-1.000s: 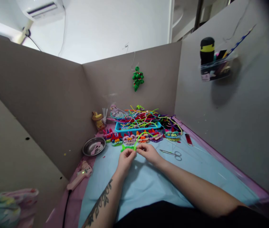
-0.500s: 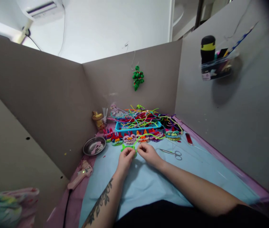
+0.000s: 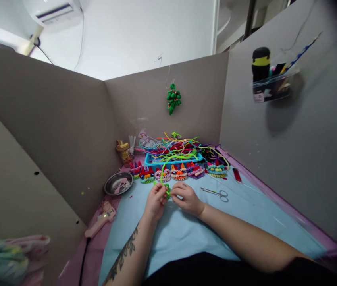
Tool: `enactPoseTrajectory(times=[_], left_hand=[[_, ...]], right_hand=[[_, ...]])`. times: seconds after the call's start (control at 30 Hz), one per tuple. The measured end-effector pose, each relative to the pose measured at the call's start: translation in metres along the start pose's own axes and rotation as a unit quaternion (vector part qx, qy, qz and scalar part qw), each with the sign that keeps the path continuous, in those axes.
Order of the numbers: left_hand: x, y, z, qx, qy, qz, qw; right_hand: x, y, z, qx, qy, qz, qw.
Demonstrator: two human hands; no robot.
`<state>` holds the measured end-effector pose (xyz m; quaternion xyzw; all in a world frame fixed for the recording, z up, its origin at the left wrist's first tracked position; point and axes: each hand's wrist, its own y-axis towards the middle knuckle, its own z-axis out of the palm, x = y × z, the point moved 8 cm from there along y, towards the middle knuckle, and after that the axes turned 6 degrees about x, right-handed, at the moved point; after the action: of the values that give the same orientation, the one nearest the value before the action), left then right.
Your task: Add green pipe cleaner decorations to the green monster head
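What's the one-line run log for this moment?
left hand: pinching green piece | right hand: at its right edge, grip unclear | scissors: on blue cloth, right of hands

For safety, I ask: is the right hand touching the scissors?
Apart. The head view shows blue cloth between the right hand and the scissors.

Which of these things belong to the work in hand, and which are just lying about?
Likely in the work:
green fuzzy piece, between left hand and right hand
blue tray of fuzzy strips
scissors
glue gun

Likely just lying about:
brown cup
hanging green ornament
wall container
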<state>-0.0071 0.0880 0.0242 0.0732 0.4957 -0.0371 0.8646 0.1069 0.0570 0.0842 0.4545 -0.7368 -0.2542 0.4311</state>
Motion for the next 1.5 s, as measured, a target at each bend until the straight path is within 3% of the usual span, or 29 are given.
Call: enactPoseTrajectory(times=[0.1, 0.2, 0.5, 0.7, 0.93, 1.07, 1.17, 1.23, 1.33, 1.5], left_hand=[[0.0, 0.001, -0.005, -0.018, 0.035, 0.01, 0.999], [0.001, 0.002, -0.009, -0.033, 0.081, 0.014, 0.996], [0.0, 0.004, -0.008, -0.01, 0.135, 0.038, 0.99], [0.004, 0.003, -0.005, 0.011, 0.139, 0.009, 0.99], [0.01, 0.002, -0.003, 0.021, 0.13, -0.029, 0.991], [-0.005, -0.002, 0.0, 0.008, 0.194, 0.057, 0.979], [-0.024, -0.012, 0.011, 0.016, 0.322, 0.168, 0.931], [-0.029, -0.017, 0.019, 0.027, 0.39, 0.208, 0.897], [-0.03, -0.02, 0.022, 0.027, 0.427, 0.227, 0.875], [-0.026, -0.019, 0.018, 0.016, 0.423, 0.209, 0.882]], right_hand=[[-0.018, 0.001, 0.0, -0.016, 0.097, 0.104, 0.99], [-0.037, -0.001, 0.005, -0.019, 0.187, 0.205, 0.961], [-0.063, -0.011, 0.019, -0.006, 0.28, 0.301, 0.912], [-0.056, -0.01, 0.023, 0.009, 0.361, 0.31, 0.879], [-0.059, -0.008, 0.025, 0.002, 0.398, 0.275, 0.875], [-0.065, -0.008, 0.022, -0.022, 0.395, 0.287, 0.872], [-0.068, -0.009, 0.021, -0.041, 0.412, 0.296, 0.861], [-0.068, -0.009, 0.022, -0.044, 0.425, 0.297, 0.854], [-0.066, -0.01, 0.025, -0.044, 0.44, 0.301, 0.845], [-0.063, -0.012, 0.031, -0.044, 0.447, 0.315, 0.836]])
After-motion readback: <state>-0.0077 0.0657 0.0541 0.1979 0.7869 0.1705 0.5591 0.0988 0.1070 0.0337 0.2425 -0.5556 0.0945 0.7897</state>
